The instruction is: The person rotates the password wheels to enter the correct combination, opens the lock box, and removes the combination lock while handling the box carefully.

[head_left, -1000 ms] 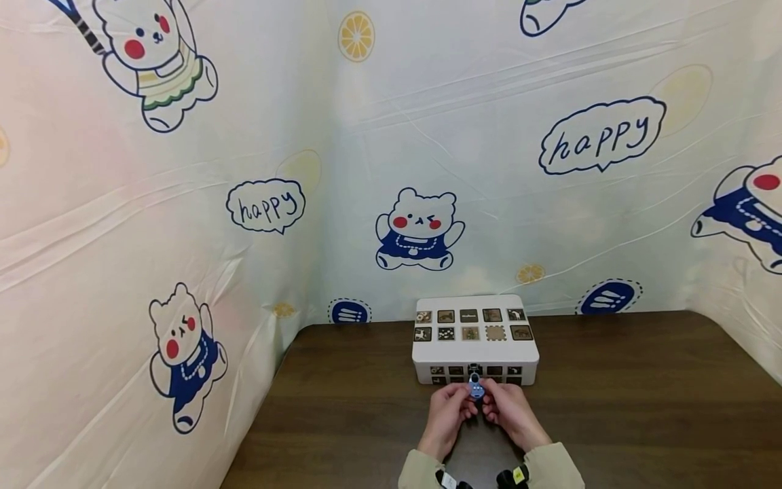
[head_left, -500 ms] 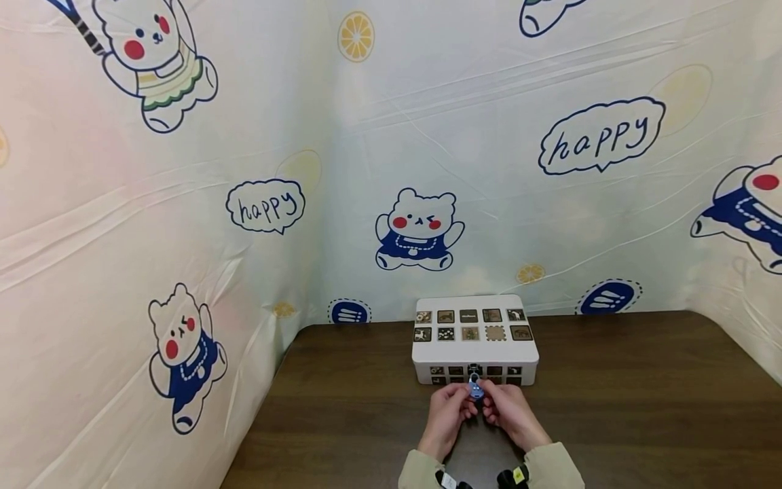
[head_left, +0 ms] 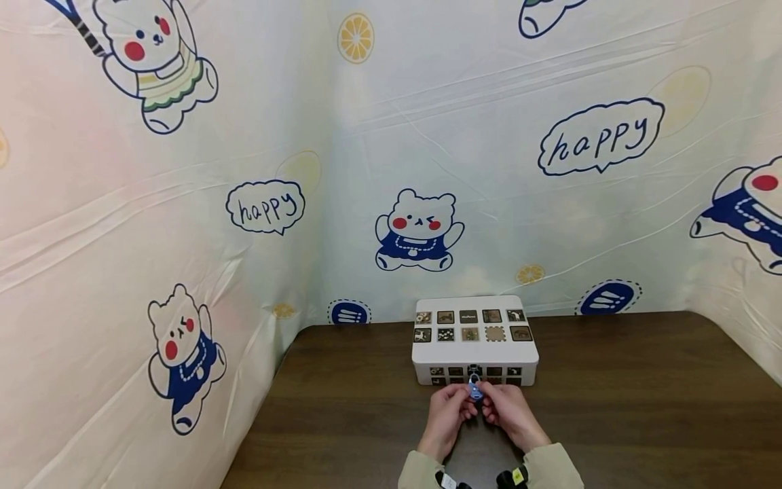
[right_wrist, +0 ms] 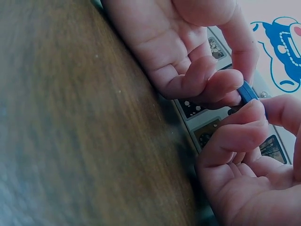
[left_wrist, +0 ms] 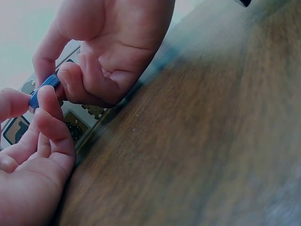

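Note:
A small blue padlock (head_left: 475,390) with a light shackle hangs at the front latch (head_left: 474,370) of a white box (head_left: 470,351). My left hand (head_left: 446,418) pinches the padlock's left side between thumb and fingers. From the other side, my right hand (head_left: 512,413) pinches it too, its thumb over part of the lock's face. In the left wrist view the blue padlock body (left_wrist: 46,89) shows edge-on among the fingertips of both hands. The right wrist view also has the padlock (right_wrist: 248,92) between them; fingers cover much of it. Whether the shackle is locked is unclear.
Small dark square pictures decorate the box's lid and front. It stands at the back of a brown wooden table (head_left: 342,407), close to a printed curtain (head_left: 391,136) with bears and "happy" bubbles. Black wrist cameras (head_left: 512,478) sit at the sleeves.
The padlock has turned slightly between my fingers, and my right thumb covers a little more of its face. Both hands and the box stay in place.

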`<state>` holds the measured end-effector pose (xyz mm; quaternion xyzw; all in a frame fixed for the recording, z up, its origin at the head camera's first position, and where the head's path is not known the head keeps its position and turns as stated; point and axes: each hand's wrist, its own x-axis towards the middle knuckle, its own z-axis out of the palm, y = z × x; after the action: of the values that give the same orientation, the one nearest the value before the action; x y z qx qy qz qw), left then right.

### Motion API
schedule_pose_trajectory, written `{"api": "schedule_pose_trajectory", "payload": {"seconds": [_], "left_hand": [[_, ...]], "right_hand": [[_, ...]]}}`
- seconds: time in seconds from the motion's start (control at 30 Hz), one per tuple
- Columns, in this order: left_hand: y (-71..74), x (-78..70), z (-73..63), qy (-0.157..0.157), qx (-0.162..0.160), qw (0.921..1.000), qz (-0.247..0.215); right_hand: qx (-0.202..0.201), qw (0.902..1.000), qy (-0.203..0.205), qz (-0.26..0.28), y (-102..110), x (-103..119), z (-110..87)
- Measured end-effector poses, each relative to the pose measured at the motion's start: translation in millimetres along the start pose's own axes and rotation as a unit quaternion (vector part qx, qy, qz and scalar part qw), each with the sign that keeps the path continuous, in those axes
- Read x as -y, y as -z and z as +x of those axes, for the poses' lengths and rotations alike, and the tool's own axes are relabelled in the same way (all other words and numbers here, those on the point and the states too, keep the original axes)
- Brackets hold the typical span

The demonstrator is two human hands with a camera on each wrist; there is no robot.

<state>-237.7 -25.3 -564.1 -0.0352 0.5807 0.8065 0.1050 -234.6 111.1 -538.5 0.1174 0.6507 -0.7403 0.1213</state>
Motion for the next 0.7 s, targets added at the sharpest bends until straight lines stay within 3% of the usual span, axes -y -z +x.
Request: {"api": "schedule_pose_trajectory", "payload": {"seconds": [0.7], "left_hand": [[0.6, 0.6, -0.2, -0.002, 0.001, 1.0000, 0.005]], "right_hand": [[-0.015, 0.9998, 0.005, -0.011, -1.9, -0.9, 0.5]]}}
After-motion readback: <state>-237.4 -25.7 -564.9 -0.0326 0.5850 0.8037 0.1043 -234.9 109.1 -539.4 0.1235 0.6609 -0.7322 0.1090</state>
